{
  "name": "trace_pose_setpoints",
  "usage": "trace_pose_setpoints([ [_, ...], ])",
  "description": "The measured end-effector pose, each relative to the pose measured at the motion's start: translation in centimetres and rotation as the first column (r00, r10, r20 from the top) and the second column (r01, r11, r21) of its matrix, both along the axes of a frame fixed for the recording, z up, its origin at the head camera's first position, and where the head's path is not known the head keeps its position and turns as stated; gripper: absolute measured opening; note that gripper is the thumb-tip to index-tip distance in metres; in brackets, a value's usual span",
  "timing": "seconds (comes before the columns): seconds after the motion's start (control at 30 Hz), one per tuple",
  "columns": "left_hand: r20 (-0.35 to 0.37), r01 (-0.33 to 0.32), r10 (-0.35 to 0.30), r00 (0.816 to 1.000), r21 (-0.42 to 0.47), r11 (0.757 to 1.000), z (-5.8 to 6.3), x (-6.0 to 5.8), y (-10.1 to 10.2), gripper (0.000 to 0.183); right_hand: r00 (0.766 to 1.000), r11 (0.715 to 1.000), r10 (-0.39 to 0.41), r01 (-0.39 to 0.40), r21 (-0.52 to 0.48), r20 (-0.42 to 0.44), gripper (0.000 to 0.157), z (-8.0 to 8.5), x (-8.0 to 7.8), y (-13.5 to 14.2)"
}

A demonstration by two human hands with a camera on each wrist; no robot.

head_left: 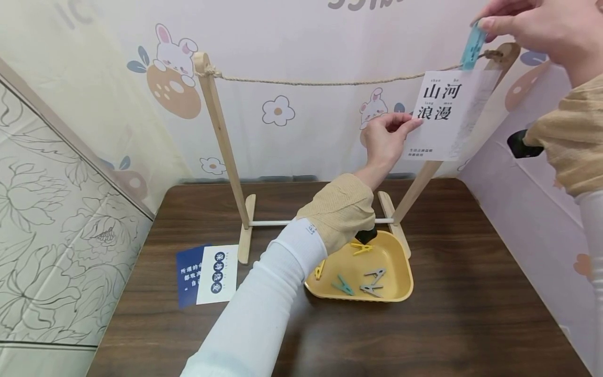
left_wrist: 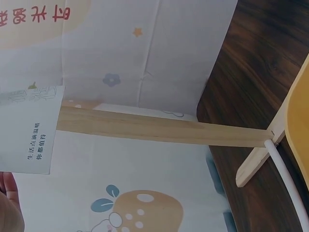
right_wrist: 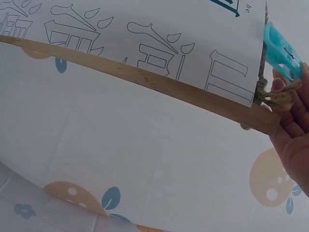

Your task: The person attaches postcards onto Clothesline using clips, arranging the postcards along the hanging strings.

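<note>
A white card (head_left: 438, 131) with black characters hangs against the twine (head_left: 301, 83) near the right post of a wooden stand. My left hand (head_left: 387, 139) pinches the card's left edge between thumb and fingers; only a bit of that hand (left_wrist: 9, 205) shows in the left wrist view. Above the card, my right hand (head_left: 546, 31) pinches a light blue clothespin (head_left: 473, 46), whose lower end meets the twine and the card's top edge. In the right wrist view the clothespin (right_wrist: 282, 50) sits at the twine beside the card's corner; whether it grips the card cannot be told.
A yellow basket (head_left: 405, 293) with several small clothespins stands under my left forearm. Left of the stand lie a blue card (head_left: 187, 293) and a white card (head_left: 212, 262), overlapping. The stand's left post (head_left: 221, 141) and white crossbar (head_left: 268, 223) rise from the dark wooden table (head_left: 447, 324).
</note>
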State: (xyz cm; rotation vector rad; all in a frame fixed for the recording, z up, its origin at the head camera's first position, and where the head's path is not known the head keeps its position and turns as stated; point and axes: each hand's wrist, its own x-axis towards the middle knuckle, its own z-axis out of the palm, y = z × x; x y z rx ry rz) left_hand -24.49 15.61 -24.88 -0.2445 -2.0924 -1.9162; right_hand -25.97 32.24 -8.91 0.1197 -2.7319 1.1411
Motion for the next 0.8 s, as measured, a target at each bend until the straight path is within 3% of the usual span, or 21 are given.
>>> trace_pose_setpoints([
  [0.4,0.011,0.008,-0.008,1.000,0.031,1.000,0.06,0.03,0.16,0.015,1.000,0.997,-0.005,0.008,0.077,-0.029,0.020,-0.20,0.42,-0.31],
  [0.8,-0.017,-0.017,0.017,1.000,0.013,1.000,-0.10,0.03,0.09,0.015,0.993,0.999,0.048,-0.050,-0.012,-0.103,0.018,-0.57,0.77,-0.19],
])
